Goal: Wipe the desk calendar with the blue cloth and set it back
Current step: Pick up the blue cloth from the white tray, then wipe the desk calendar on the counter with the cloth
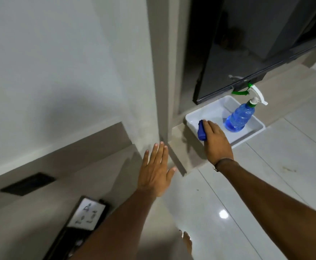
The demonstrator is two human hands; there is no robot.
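Observation:
The blue cloth (201, 132) is bunched up at the near left corner of a white tray (254, 133) on the floor. My right hand (216, 141) reaches into that tray, fingers closed over the cloth. My left hand (156, 168) hovers flat and open over the tiles, fingers spread, holding nothing, left of the tray. A dark-framed object with a white printed face (86, 214) lies at the lower left; I cannot tell whether it is the desk calendar.
A blue spray bottle (240, 117) with a white and green trigger stands in the tray's far side. A dark cabinet or appliance (256, 44) rises behind the tray. A wall pillar (161, 72) stands left of it. A dark rectangular panel (27, 183) sits at the left wall base. Glossy floor tiles (266, 175) spread to the right.

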